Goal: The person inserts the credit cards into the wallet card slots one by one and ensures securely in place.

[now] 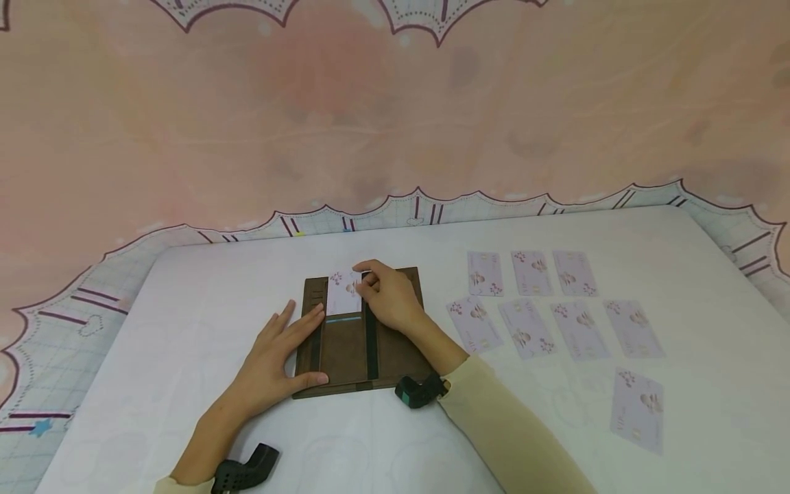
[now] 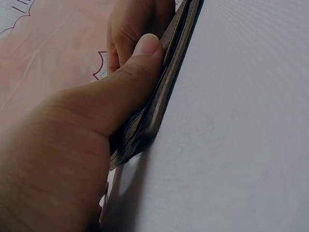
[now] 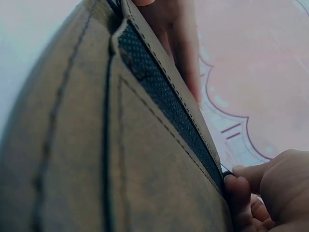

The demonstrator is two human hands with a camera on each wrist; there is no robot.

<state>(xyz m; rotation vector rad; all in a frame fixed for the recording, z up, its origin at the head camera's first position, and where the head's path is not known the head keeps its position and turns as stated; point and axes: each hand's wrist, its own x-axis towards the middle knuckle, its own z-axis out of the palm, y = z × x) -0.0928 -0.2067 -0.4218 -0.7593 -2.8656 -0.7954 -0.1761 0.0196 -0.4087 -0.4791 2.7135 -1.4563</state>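
Note:
A brown wallet [image 1: 345, 353] lies open on the white table, with dark strips running up its panels. A white card with a floral print [image 1: 341, 293] stands partly out at the top of the wallet's left half, above a thin blue line. My right hand [image 1: 393, 296] pinches this card at its right edge between thumb and finger; in the right wrist view the thumb and fingers [image 3: 246, 186] meet at the wallet's far edge. With fingers spread, my left hand [image 1: 271, 353] rests on the wallet's left side, its thumb [image 2: 140, 60] pressing near the lower edge.
Several similar printed cards lie flat to the right of the wallet: a back row [image 1: 532, 273], a middle row [image 1: 527, 328] and a single card [image 1: 638, 412] nearer the front. A patterned peach cloth [image 1: 395, 123] hangs behind the white table [image 1: 204, 309].

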